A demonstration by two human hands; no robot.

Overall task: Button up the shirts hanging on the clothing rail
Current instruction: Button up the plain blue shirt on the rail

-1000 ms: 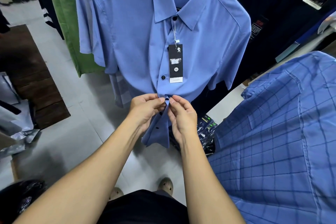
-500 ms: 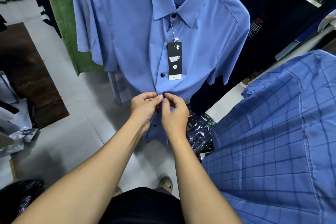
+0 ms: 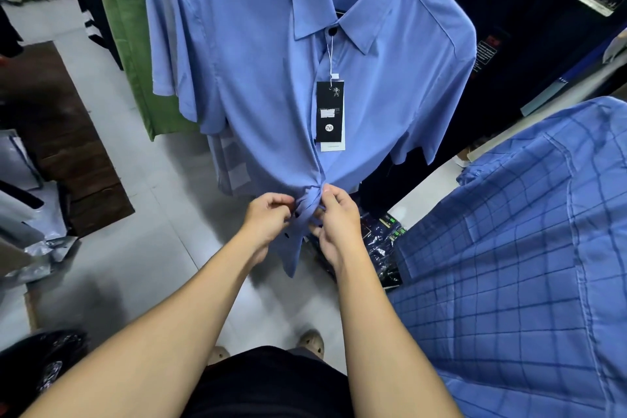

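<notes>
Blue cloth bunches between both hands: the left hand (image 3: pixel 268 217) pinches the edge with the button (image 3: pixel 297 214), the right hand (image 3: pixel 336 214) pinches the other edge, close together low on the shirt (image 3: pixel 264 78). Soft, thin and light, it probably slips and creases, so each edge is best held just beside the button. Above the grip dangles a tag (image 3: pixel 329 112). Right of it hangs a checked shirt (image 3: pixel 509 248); below, grey floor (image 3: pixel 135 265); far left, a green garment (image 3: pixel 125 27).
</notes>
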